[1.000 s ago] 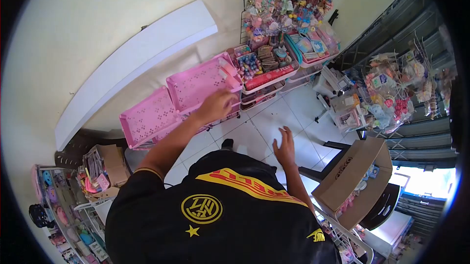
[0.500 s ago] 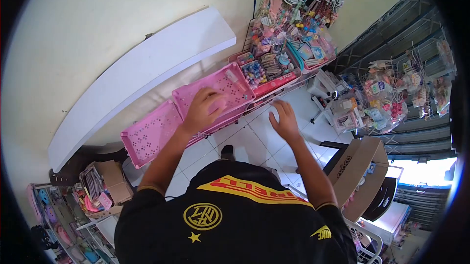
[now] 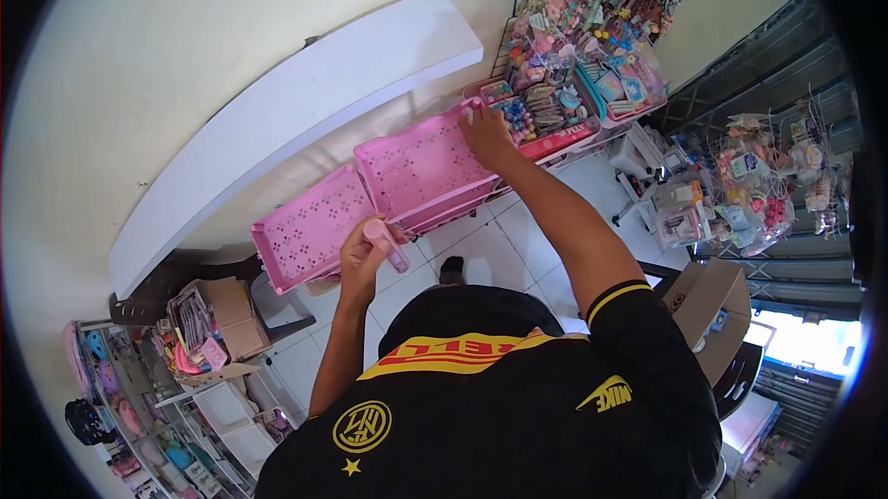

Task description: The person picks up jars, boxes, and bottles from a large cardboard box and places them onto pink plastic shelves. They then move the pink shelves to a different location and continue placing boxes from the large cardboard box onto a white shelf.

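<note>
My left hand (image 3: 359,257) is closed around a small pink bottle (image 3: 387,244) with a round cap, in front of the two pink baskets. The bottle is tilted, its lower end pointing down to the right. My right hand (image 3: 487,138) reaches into the far right corner of the right pink basket (image 3: 416,166), fingers closed on a small pale item (image 3: 469,115) mostly hidden by the fingers. The left pink basket (image 3: 310,231), with flower-shaped holes, sits beside it.
A white curved shelf (image 3: 305,120) juts from the wall above the baskets. Trays of beads and small packets (image 3: 546,106) stand to the right, below hanging accessories (image 3: 592,0). An open cardboard box (image 3: 712,305) is at right; a box of goods (image 3: 199,332) is at left.
My right hand has moved from over the floor into the right basket's corner, closing its fingers. My left hand has drawn back toward me with the bottle. The view has shifted slightly.
</note>
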The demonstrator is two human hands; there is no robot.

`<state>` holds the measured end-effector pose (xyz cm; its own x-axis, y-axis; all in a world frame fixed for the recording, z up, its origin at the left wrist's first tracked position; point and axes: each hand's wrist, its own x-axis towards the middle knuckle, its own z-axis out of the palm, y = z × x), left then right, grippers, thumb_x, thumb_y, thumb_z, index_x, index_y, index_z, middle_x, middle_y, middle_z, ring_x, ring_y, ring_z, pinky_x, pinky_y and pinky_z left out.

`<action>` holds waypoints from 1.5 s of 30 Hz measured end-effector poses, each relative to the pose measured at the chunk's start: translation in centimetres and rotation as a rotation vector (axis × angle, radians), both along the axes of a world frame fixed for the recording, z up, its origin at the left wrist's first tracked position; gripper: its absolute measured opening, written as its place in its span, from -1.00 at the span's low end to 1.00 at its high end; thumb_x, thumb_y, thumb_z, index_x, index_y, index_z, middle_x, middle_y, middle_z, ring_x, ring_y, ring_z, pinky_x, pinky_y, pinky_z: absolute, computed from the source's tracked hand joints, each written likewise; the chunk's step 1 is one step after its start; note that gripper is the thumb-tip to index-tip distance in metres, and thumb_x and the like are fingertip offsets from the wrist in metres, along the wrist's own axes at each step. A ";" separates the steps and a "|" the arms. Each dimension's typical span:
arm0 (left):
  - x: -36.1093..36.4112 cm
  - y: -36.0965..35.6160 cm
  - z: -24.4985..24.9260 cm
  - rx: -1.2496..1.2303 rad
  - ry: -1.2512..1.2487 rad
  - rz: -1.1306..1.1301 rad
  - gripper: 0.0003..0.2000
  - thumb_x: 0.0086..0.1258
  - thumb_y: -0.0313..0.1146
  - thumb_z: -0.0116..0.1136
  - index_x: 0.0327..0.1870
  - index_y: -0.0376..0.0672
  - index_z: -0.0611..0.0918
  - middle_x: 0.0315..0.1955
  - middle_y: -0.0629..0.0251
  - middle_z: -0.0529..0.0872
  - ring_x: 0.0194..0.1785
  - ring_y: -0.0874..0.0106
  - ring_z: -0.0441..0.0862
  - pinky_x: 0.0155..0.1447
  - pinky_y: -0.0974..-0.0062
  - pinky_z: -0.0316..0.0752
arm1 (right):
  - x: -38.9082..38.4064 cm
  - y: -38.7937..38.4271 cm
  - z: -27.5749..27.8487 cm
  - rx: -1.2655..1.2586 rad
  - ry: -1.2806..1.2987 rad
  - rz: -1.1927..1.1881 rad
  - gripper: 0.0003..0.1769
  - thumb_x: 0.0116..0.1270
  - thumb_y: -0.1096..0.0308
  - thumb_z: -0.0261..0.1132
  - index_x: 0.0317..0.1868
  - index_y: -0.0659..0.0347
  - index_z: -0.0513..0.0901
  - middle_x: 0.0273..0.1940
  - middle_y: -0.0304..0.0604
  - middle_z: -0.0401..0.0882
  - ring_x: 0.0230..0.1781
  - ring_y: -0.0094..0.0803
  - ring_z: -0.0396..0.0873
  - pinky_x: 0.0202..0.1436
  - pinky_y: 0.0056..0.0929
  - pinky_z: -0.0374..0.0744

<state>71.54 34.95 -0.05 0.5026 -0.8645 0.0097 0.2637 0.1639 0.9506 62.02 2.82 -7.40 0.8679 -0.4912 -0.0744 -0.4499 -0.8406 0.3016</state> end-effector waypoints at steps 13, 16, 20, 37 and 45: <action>-7.4 -10.8 3.4 0.099 0.281 -0.316 -0.53 0.55 -0.10 0.01 0.36 -0.13 0.38 -0.32 0.31 0.54 -0.32 0.48 0.52 -0.22 0.49 0.51 | -20.5 6.6 7.4 0.839 -1.103 -0.270 -0.43 0.24 0.44 0.35 0.21 0.30 0.31 0.00 0.13 0.60 0.03 0.05 0.62 0.05 -0.23 0.59; -13.7 -14.4 1.5 0.246 0.524 -0.518 -0.49 0.54 0.05 -0.05 0.39 0.00 0.36 -0.37 0.39 0.49 -0.39 0.53 0.47 -0.27 0.52 0.45 | -34.8 9.3 7.5 1.088 -1.414 -0.438 -0.39 0.18 0.47 0.42 0.20 0.26 0.32 -0.09 0.03 0.65 -0.06 -0.19 0.67 0.00 -0.31 0.61; -25.0 -17.6 1.3 0.354 0.549 -0.832 -0.49 0.53 0.01 -0.01 0.39 -0.01 0.36 -0.38 0.40 0.48 -0.40 0.54 0.47 -0.23 0.48 0.44 | -50.2 14.2 10.4 1.008 -2.168 -0.634 -0.52 0.23 0.49 0.37 0.11 0.19 0.37 -0.21 -0.04 0.66 -0.24 -0.39 0.64 -0.14 -0.43 0.59; -64.1 -23.4 -0.2 0.755 0.568 -1.711 -0.58 0.43 -0.27 -0.03 0.28 -0.12 0.35 -0.12 0.24 0.54 -0.11 0.34 0.56 -0.04 0.32 0.55 | -66.9 28.6 2.2 0.535 -3.119 -1.088 -0.55 0.55 -0.15 -0.04 -0.01 0.06 0.46 -0.43 -0.27 0.54 -0.59 -0.52 0.48 -0.51 -0.50 0.44; -81.6 -25.5 -3.3 0.828 0.175 -2.055 -0.55 0.39 -0.32 0.06 0.29 -0.16 0.34 -0.07 0.18 0.57 -0.05 0.27 0.65 0.06 0.16 0.65 | -71.8 28.1 0.1 0.068 -3.179 -1.333 -0.61 0.51 0.07 0.12 0.16 0.13 0.37 -0.24 -0.17 0.58 -0.41 -0.47 0.60 -0.39 -0.45 0.59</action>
<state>-10.05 9.43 -3.31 -0.8739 0.1652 -0.4571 -0.4390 -0.6720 0.5964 -9.74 30.88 -7.32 -0.7717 -0.3294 -0.5441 0.6359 -0.4193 -0.6480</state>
